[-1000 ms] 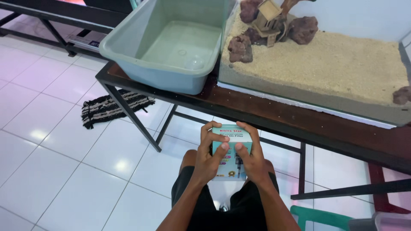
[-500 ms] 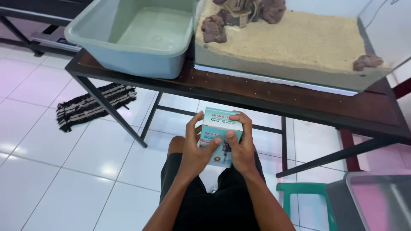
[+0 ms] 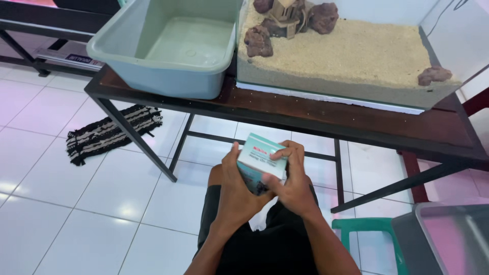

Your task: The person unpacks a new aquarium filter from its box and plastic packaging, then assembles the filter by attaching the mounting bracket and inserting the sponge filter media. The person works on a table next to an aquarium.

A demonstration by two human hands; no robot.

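Observation:
A small teal and white cardboard box (image 3: 258,159) is held over my lap, tilted with one corner up. My left hand (image 3: 235,191) cups it from the left and below, thumb up along its side. My right hand (image 3: 291,183) grips it from the right, fingers curled over the top right edge. Both hands touch the box at once. My dark shorts (image 3: 265,244) show under the hands.
In front stands a dark wooden table with a black metal frame (image 3: 356,125). On it sit an empty pale green plastic tub (image 3: 168,76) and a glass tank (image 3: 351,89) with sand, rocks and a small wooden ornament. A striped mat (image 3: 109,132) lies on the white tiles. A green stool (image 3: 367,229) and grey bin (image 3: 448,239) stand right.
The box has turned in my hands from facing up to tilted with a corner raised. My view has swung left, so the table and tank sit further right.

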